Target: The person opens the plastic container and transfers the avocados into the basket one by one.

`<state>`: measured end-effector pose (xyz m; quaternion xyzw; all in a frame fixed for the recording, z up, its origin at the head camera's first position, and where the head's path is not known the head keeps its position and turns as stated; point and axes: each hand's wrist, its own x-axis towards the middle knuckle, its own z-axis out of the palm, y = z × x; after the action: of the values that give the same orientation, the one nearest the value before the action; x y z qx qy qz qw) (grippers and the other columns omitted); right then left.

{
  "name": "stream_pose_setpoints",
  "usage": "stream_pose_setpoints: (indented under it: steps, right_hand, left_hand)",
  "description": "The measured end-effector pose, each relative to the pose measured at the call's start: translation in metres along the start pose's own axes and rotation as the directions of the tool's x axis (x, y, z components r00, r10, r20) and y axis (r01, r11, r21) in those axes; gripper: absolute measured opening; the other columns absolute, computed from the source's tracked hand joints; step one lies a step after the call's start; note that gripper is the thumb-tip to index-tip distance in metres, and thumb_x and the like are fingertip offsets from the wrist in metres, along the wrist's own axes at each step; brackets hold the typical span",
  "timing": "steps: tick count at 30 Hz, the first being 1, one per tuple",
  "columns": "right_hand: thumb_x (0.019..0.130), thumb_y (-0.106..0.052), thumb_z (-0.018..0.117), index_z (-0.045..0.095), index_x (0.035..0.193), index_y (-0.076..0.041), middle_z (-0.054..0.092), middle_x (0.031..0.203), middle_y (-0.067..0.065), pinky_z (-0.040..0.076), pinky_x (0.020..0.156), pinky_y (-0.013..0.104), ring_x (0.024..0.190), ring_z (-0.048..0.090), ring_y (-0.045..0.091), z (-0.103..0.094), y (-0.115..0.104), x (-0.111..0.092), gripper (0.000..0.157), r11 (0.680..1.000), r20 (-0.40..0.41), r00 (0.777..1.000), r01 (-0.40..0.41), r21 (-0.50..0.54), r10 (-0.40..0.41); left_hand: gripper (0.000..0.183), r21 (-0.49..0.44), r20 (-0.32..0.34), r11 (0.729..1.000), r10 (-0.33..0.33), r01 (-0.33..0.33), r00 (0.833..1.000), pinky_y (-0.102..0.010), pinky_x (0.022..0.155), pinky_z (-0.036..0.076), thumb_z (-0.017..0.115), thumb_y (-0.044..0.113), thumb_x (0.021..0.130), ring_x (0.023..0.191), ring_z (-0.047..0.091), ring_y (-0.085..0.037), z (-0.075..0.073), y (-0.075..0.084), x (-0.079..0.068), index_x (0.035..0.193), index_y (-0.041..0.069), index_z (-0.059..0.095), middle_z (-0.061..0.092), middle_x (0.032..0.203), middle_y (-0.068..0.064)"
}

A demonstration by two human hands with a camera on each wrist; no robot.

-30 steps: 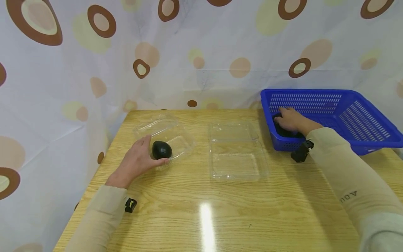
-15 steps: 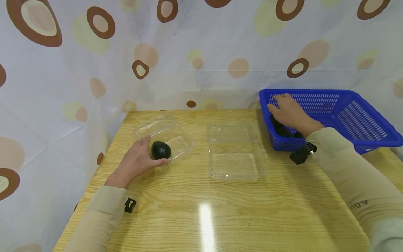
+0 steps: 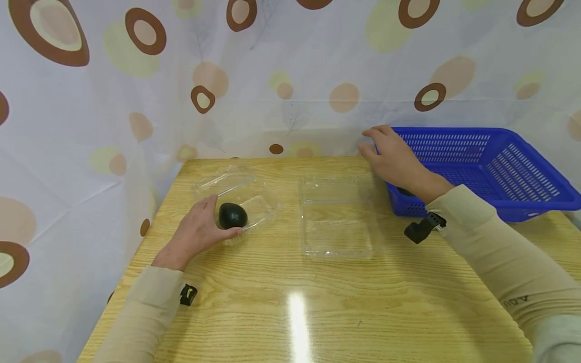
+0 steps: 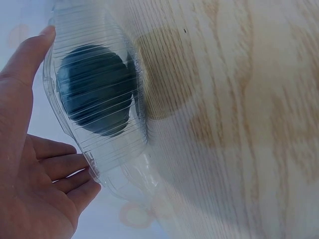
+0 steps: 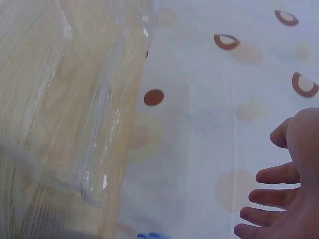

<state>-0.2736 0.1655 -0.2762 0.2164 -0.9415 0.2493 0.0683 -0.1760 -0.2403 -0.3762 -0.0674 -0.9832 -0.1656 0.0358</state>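
My left hand (image 3: 192,232) grips the side of an opened clear plastic clamshell box (image 3: 259,204) on the left of the table, thumb and fingers at its rim. A dark green, egg-shaped avocado (image 3: 233,216) lies in that box; the left wrist view shows the avocado (image 4: 97,89) through the ribbed wall. Above the left edge of the blue basket (image 3: 454,131) is my right hand (image 3: 399,161), fingers spread and holding nothing. The right wrist view has this hand (image 5: 294,189) at its right side, against the patterned curtain.
A second clear clamshell box (image 3: 338,229) lies opened flat mid-table, left of the basket. Part of a dark thing (image 3: 405,191) shows inside the basket beneath my right forearm. A patterned curtain (image 3: 327,60) hangs behind the wooden table (image 3: 254,312).
My right hand has come up out of the basket, letting go of a dark thing there, and moved left over the basket's rim. The left hand, box and avocado have stayed put.
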Motion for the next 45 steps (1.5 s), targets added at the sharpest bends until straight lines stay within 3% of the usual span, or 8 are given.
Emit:
stream_pose_setpoints:
  steps: [7,20,28,45]
  right_hand:
    - [0.095,-0.042,0.034,0.037,0.134,-0.005,0.031,0.138,0.016,0.034,0.096,0.052,0.117,0.042,0.034,0.006,-0.024,-0.001,0.055,0.998,0.024,0.998,0.053,0.021,-0.053]
    - [0.095,-0.034,0.041,0.042,0.130,-0.007,0.037,0.134,0.013,0.037,0.097,0.044,0.122,0.040,0.028,0.029,-0.065,0.001,0.045,0.980,0.034,0.980,0.198,0.001,-0.198]
    - [0.094,-0.036,0.041,0.042,0.130,-0.011,0.037,0.134,0.009,0.039,0.096,0.040,0.120,0.043,0.023,0.046,-0.091,0.005,0.044,0.976,0.084,0.973,0.216,0.011,-0.216]
    - [0.093,-0.033,0.045,0.043,0.129,-0.009,0.041,0.131,0.006,0.042,0.094,0.035,0.117,0.046,0.019,0.102,-0.141,0.013,0.043,0.936,0.159,0.923,0.336,0.109,-0.350]
  left_hand:
    - [0.106,0.001,-0.004,1.000,0.000,0.000,1.000,-0.051,0.093,0.039,0.062,0.067,0.065,0.120,0.039,-0.036,0.000,0.000,0.001,0.138,0.001,0.023,0.038,0.135,-0.021]
    - [0.104,0.003,-0.004,1.000,-0.002,0.002,1.000,-0.051,0.093,0.038,0.063,0.066,0.066,0.120,0.039,-0.037,-0.001,-0.001,0.000,0.137,0.001,0.024,0.038,0.135,-0.021]
    - [0.103,0.002,-0.017,1.000,0.011,-0.011,1.000,-0.050,0.091,0.040,0.062,0.066,0.065,0.118,0.041,-0.036,-0.001,-0.001,0.000,0.136,0.001,0.026,0.039,0.133,-0.020]
    - [0.104,-0.012,-0.015,1.000,0.008,-0.008,1.000,-0.049,0.090,0.041,0.062,0.069,0.064,0.115,0.044,-0.035,-0.002,0.000,0.000,0.134,0.000,0.028,0.043,0.128,-0.019]
